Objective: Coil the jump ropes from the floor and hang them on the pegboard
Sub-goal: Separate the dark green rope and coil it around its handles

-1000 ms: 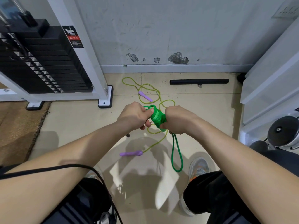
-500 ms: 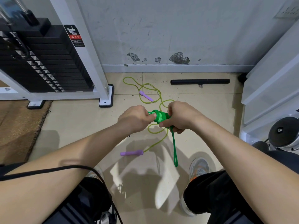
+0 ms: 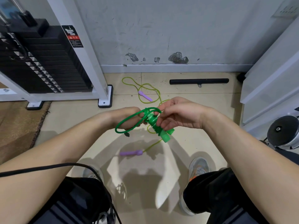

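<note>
Green jump rope: we hold it in the air between both hands, above the tiled floor and just ahead of our knees.
Long axis: its two handles lie side by side with cord wound round them. The bundle runs from upper left to lower right, with the butt ends pointing down toward our right shoe.
Loose loop: one free turn of green cord arcs out leftward across the knuckles of the left hand.
Left hand: our fingers are curled round the upper end of the bundle.
Right hand: thumb and fingertips pinch the wound middle of the bundle.
Yellow-green jump rope: it lies uncoiled on the floor beneath our hands, with one purple handle toward the wall and a second purple handle nearer us.
Edges: the weight machine's frame foot stands to the left, with a brown mat beyond it. A black bar lies along the skirting, and white panels close the right side.
Open room: the tile between the frame foot and the white panels is widest around our hands, and the yellow-green cord crosses it.
</note>
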